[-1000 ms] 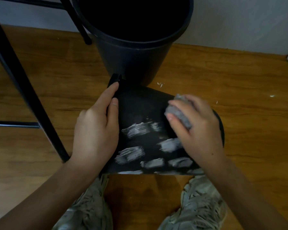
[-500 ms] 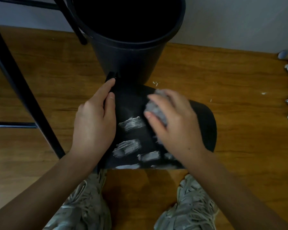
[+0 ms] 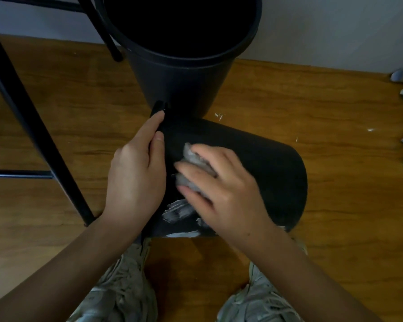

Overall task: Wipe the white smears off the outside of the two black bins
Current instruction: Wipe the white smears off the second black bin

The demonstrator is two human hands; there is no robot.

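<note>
Head view: wood floor (image 3: 312, 94), grey wall (image 3: 323, 26). Left hand (image 3: 135, 180) grips tipped bin (image 3: 261, 168); right hand (image 3: 221, 189) clutches rag (image 3: 193, 163) w/ curled fingers.

lying bin (image 3: 254, 163): black, on its side on the floor, white smears (image 3: 178, 211) near its rim
upright bin (image 3: 179, 73): black, standing just behind it

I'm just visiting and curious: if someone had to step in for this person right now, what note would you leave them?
Left hand steadies the lying bin by its left edge. Right hand presses a grey cloth on the bin's side. The upper side looks clean; white smears remain near the lower edge. The upright bin stands just behind; the side facing us shows no smears, the rest is hidden. Left: finish these smears, then check the other bin.
</note>
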